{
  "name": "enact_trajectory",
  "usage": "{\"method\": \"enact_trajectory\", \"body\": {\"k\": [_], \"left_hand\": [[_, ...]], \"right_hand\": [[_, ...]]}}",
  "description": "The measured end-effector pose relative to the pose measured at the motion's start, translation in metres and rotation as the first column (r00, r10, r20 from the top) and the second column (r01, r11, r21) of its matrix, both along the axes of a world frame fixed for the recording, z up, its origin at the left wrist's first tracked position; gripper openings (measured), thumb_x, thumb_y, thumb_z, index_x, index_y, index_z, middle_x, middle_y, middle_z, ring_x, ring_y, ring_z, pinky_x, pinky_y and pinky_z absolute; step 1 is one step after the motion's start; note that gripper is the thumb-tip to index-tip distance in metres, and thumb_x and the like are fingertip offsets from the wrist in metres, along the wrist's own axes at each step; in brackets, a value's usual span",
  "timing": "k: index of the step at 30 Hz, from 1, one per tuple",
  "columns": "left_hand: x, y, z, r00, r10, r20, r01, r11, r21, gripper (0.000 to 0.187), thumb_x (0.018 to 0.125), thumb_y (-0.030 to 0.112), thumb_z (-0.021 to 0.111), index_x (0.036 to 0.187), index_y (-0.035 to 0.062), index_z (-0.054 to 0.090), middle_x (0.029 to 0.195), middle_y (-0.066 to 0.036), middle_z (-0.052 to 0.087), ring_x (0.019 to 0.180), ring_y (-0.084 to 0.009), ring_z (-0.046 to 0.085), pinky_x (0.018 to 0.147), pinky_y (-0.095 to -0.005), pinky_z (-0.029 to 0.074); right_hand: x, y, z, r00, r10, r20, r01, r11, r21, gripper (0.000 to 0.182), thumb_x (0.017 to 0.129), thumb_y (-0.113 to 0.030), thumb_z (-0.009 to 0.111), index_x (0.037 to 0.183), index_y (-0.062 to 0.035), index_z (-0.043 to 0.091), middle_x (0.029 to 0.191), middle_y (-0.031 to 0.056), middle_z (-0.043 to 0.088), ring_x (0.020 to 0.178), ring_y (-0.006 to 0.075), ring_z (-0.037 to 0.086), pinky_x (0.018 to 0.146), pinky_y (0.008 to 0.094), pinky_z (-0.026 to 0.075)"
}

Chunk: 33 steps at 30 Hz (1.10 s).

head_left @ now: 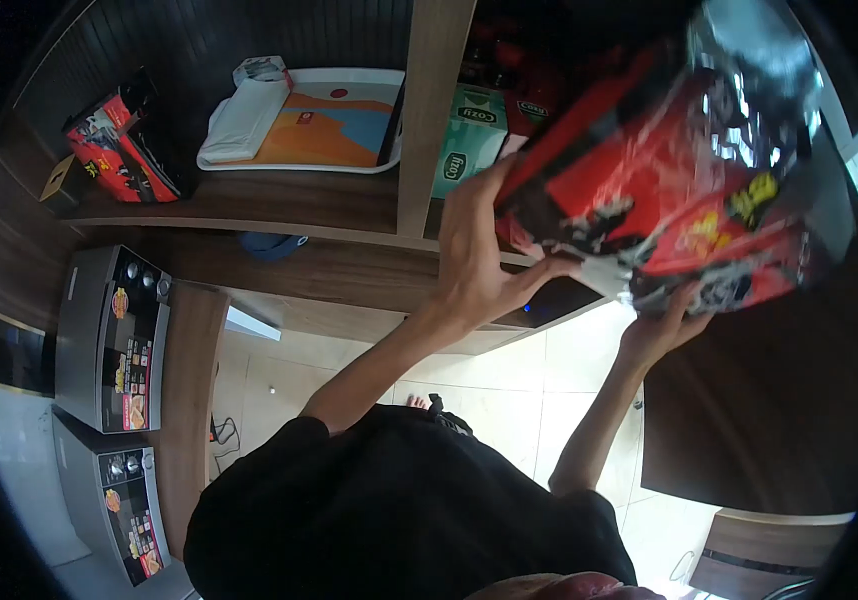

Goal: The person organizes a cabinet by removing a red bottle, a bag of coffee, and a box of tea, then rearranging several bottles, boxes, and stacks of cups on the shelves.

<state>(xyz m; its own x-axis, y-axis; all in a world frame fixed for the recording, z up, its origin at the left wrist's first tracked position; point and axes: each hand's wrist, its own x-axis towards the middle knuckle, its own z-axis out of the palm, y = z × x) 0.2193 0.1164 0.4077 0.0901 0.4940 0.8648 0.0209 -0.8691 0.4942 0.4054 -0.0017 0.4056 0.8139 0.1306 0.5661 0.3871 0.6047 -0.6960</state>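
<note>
- A large red and black foil pack (679,190) is held up close to the camera, at about two o'clock in the view, tilted, in front of a wooden shelf (249,205).
- The left hand (474,255) grips the pack's left edge, near the middle of the view: its fingers (489,185) lie spread up the pack's side and the thumb presses in under the lower corner, so they are clamped on the pack.
- The right hand (661,325) holds the pack from beneath, at about four o'clock; its fingers are closed on the bottom seam, mostly hidden behind the foil.
- On the shelf at eleven o'clock lies a white tray (349,150) with a folded white cloth (244,120) on it.
- A smaller red and black packet (119,150) leans at ten o'clock.
- A green tissue box (469,140) stands just right of the shelf's upright post (429,110), partly behind the left hand.
- Two grey appliances (114,335) with knobs sit at eight o'clock.
</note>
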Motion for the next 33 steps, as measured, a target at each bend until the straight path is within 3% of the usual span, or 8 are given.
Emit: {"method": "enact_trajectory", "body": {"k": [6, 14, 21, 24, 25, 28, 29, 33], "left_hand": [[0.008, 0.021, 0.03, 0.986, 0.152, -0.063, -0.153, 0.988, -0.003, 0.095, 0.079, 0.055, 0.078, 0.139, -0.007, 0.038, 0.121, -0.023, 0.051, 0.109, -0.036, 0.053, 0.095, -0.0494, 0.04], [0.011, 0.027, 0.035, 0.986, 0.076, -0.146, -0.082, 0.996, -0.034, 0.112, 0.078, 0.052, 0.08, 0.148, -0.0128, 0.021, 0.126, -0.028, 0.044, 0.111, -0.0375, 0.046, 0.098, -0.0493, 0.039], [0.027, 0.057, 0.076, 0.967, 0.219, -0.132, -0.202, 0.97, 0.135, 0.116, 0.08, 0.054, 0.077, 0.151, -0.0129, 0.015, 0.133, -0.033, 0.043, 0.12, -0.0455, 0.045, 0.105, -0.0491, 0.039], [0.033, 0.078, 0.095, 0.972, 0.148, -0.18, -0.154, 0.988, -0.022, 0.106, 0.088, 0.06, 0.065, 0.152, -0.0108, 0.017, 0.148, -0.037, 0.03, 0.135, -0.0518, 0.037, 0.114, -0.0596, 0.029], [0.032, 0.081, 0.099, 0.962, 0.107, -0.253, -0.136, 0.985, -0.102, 0.114, 0.088, 0.062, 0.062, 0.152, -0.0127, 0.005, 0.15, -0.04, 0.022, 0.138, -0.0551, 0.028, 0.115, -0.0569, 0.027], [0.046, 0.096, 0.081, 0.982, 0.176, -0.06, -0.18, 0.981, -0.068, 0.087, 0.088, 0.046, 0.073, 0.144, -0.0102, 0.037, 0.136, -0.036, 0.048, 0.126, -0.044, 0.052, 0.104, -0.0474, 0.043], [0.044, 0.099, 0.076, 0.985, 0.13, -0.113, -0.132, 0.991, -0.011, 0.109, 0.086, 0.054, 0.071, 0.151, -0.0134, 0.015, 0.134, -0.035, 0.041, 0.125, -0.0499, 0.045, 0.107, -0.0495, 0.038], [0.042, 0.094, 0.054, 0.978, 0.151, -0.142, -0.158, 0.987, -0.039, 0.101, 0.089, 0.045, 0.069, 0.149, -0.0156, 0.016, 0.14, -0.038, 0.033, 0.127, -0.0521, 0.042, 0.11, -0.0527, 0.035]], "right_hand": [[0.003, 0.04, 0.07, 0.988, 0.105, 0.117, -0.089, 0.987, -0.137, 0.034, 0.095, -0.022, 0.071, 0.12, -0.0036, 0.056, 0.094, 0.0008, 0.063, 0.085, 0.006, 0.057, 0.078, 0.0235, 0.046], [0.041, 0.073, 0.098, 0.964, 0.147, 0.223, -0.029, 0.887, -0.46, 0.045, 0.094, -0.035, 0.071, 0.118, 0.0012, 0.063, 0.103, 0.0052, 0.067, 0.092, 0.0108, 0.061, 0.085, 0.0269, 0.048], [0.073, 0.113, 0.15, 0.931, 0.289, 0.222, -0.193, 0.909, -0.37, 0.052, 0.089, -0.041, 0.075, 0.115, 0.0027, 0.063, 0.104, 0.0091, 0.07, 0.091, 0.014, 0.066, 0.084, 0.0287, 0.05], [0.112, 0.15, 0.161, 0.906, 0.294, 0.305, -0.165, 0.908, -0.384, 0.062, 0.088, -0.042, 0.075, 0.126, 0.0037, 0.059, 0.114, 0.012, 0.068, 0.102, 0.0169, 0.065, 0.088, 0.0301, 0.05], [0.101, 0.15, 0.165, 0.909, 0.258, 0.326, -0.111, 0.906, -0.408, 0.062, 0.09, -0.043, 0.072, 0.13, 0.002, 0.057, 0.117, 0.0133, 0.067, 0.103, 0.0191, 0.065, 0.091, 0.0317, 0.05], [0.068, 0.158, 0.177, 0.897, 0.183, 0.404, 0.012, 0.901, -0.435, 0.062, 0.093, -0.042, 0.067, 0.137, -0.0002, 0.054, 0.12, 0.0158, 0.067, 0.103, 0.0235, 0.067, 0.093, 0.0345, 0.049], [0.064, 0.159, 0.178, 0.882, 0.179, 0.435, 0.025, 0.906, -0.422, 0.062, 0.093, -0.042, 0.067, 0.136, 0.0009, 0.054, 0.119, 0.0157, 0.067, 0.101, 0.0234, 0.067, 0.091, 0.0342, 0.05], [0.044, 0.151, 0.174, 0.868, 0.177, 0.464, 0.047, 0.901, -0.432, 0.06, 0.093, -0.039, 0.067, 0.134, 0.0035, 0.054, 0.119, 0.0187, 0.067, 0.1, 0.0242, 0.068, 0.089, 0.035, 0.05]]}}
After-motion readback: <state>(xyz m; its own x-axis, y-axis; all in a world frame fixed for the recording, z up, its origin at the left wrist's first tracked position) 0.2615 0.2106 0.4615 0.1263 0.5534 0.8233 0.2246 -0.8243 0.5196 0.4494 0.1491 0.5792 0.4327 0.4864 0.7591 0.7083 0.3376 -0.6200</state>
